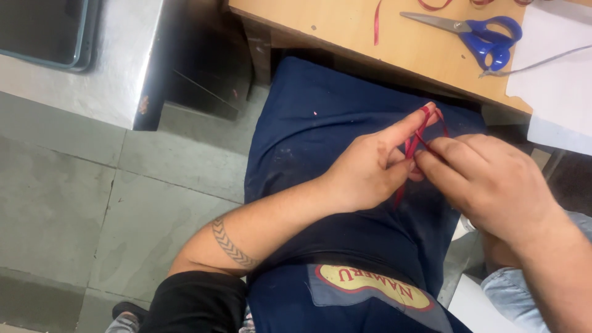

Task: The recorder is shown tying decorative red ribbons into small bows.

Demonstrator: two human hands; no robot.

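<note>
In the head view, the left hand [370,166] lay right of the frame's centre, its index finger stretched up and to the right with a thin red ribbon [414,145] looped round the fingertip, while thumb and remaining fingers pinched the strands lower down. The right hand [493,182] came in from the lower right, its fingertips closed on the same ribbon just beside the left thumb, so both hands were clamped on it and touching each other. A short tail of ribbon hung below the pinch, over the dark blue apron [320,123] covering the lap.

At the upper right stood a wooden table [345,28], with blue-handled scissors [481,34] and another red ribbon strip [377,21] lying on it, and a white sheet [555,68] at the far right edge. Grey floor tiles [92,203] filled the left side.

The likely trouble was the loop slipping off the outstretched fingertip, since it sat near the very end and the ribbon looked slick. A loosened pinch from either hand could also let the strands spring apart, and the narrow band might twist between the crowded fingers.
</note>
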